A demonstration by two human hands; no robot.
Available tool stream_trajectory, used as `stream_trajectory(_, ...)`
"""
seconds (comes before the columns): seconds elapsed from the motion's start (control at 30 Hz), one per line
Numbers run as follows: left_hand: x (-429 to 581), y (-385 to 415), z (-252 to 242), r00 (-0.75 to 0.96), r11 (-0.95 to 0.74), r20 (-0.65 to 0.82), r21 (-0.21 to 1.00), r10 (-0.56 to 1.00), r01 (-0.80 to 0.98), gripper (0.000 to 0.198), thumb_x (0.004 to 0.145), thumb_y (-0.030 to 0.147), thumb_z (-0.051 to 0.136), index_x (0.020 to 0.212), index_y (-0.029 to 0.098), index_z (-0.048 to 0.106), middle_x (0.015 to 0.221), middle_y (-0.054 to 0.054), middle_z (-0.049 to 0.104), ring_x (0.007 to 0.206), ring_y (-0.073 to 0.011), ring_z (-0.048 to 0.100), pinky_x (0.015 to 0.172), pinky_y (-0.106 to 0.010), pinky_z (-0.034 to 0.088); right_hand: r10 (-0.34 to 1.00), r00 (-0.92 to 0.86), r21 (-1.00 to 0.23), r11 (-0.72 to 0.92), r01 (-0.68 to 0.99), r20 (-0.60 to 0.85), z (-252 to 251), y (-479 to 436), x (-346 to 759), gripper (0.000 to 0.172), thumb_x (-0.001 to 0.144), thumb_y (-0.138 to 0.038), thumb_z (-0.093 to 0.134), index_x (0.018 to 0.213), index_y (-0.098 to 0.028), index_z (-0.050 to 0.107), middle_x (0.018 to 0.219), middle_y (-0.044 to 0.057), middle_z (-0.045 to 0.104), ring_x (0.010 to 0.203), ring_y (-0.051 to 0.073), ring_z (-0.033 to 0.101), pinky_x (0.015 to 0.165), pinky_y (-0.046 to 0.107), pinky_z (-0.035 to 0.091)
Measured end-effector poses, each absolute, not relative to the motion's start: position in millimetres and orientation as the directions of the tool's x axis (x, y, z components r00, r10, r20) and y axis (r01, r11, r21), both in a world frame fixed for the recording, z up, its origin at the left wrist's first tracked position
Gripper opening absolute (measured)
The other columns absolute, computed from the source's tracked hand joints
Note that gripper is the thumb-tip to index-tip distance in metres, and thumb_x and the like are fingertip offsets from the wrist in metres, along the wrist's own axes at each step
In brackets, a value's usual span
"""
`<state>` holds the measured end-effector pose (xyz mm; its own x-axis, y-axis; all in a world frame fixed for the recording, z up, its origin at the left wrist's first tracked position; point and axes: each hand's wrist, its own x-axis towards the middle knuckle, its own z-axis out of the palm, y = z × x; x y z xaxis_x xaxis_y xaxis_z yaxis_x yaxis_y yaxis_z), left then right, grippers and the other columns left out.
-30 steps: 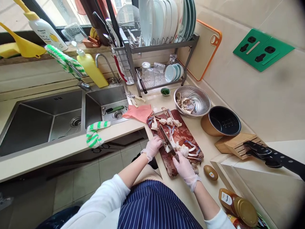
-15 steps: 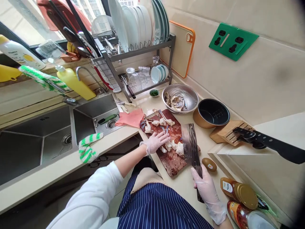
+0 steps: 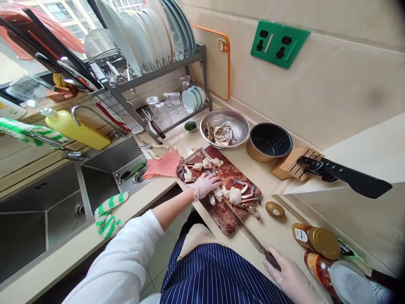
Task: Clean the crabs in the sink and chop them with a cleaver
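Observation:
On the dark red cutting board [image 3: 221, 217] lie several crab pieces [image 3: 236, 195], white flesh and bluish legs showing. My left hand [image 3: 205, 185], in a clear glove, rests over the board's left side with its fingers stretched out near the pieces; what lies under the palm is hidden. Wrapped around the handle of a cleaver [image 3: 249, 236] is my gloved right hand [image 3: 287, 274], at the lower right. The blade appears nearly edge-on, and its far end is over the lower part of the board, close to the crab pieces.
Behind the board stand a metal colander [image 3: 243, 122] holding crab parts and a black-lined pot [image 3: 268, 141]. A knife block [image 3: 294, 162], a kiwi [image 3: 274, 209] and jars [image 3: 325, 242] line the right. Left are a pink cloth [image 3: 164, 164] and the sink [image 3: 104, 169].
My right hand has lowered the cleaver toward me and turned its blade from broadside to nearly edge-on, uncovering crab legs on the right. My left hand stays over the board. The view has shifted right.

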<state>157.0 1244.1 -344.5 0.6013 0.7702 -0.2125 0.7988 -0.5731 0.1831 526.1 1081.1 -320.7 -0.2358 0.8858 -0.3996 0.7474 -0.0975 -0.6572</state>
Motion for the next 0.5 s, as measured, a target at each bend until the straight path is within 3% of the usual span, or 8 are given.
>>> stream_trajectory(0.13, 156, 1245, -347, 0.581, -0.552, -0.183, 0.187, 0.793, 0.813, 0.042, 0.091, 0.013, 0.052, 0.129, 0.029, 0.055, 0.137, -0.007, 0.057, 0.129, -0.0250, 0.047, 0.103, -0.045, 0.037, 0.824, -0.363, -0.564, 0.064, 0.823, -0.435, -313, 1096, 520, 0.026, 0.088, -0.039, 0.048, 0.102, -0.033, 0.070, 0.089, 0.003, 0.077, 0.078, 0.024, 0.074, 0.064, 0.027, 0.055)
stream_trajectory(0.3, 154, 1246, -347, 0.561, -0.532, -0.161, 0.190, 0.812, 0.825, 0.041, 0.092, 0.013, 0.049, 0.128, 0.030, 0.056, 0.134, -0.006, 0.059, 0.126, -0.0225, 0.049, 0.102, -0.043, 0.038, 0.799, -0.393, -0.484, 0.148, 0.862, -0.455, -312, 1112, 502, 0.029, 0.090, -0.036, 0.043, 0.105, -0.031, 0.068, 0.091, 0.005, 0.077, 0.081, 0.025, 0.074, 0.066, 0.028, 0.054)
stream_trajectory(0.5, 144, 1249, -336, 0.564, -0.534, -0.200, 0.188, 0.801, 0.825, 0.045, 0.090, 0.013, 0.049, 0.131, 0.031, 0.054, 0.139, -0.005, 0.056, 0.130, -0.0219, 0.046, 0.106, -0.043, 0.036, 0.806, -0.317, -0.589, -0.049, 0.806, -0.501, -309, 1094, 518, 0.037, 0.087, -0.044, 0.046, 0.110, -0.026, 0.069, 0.104, 0.008, 0.076, 0.094, 0.024, 0.073, 0.078, 0.026, 0.056)
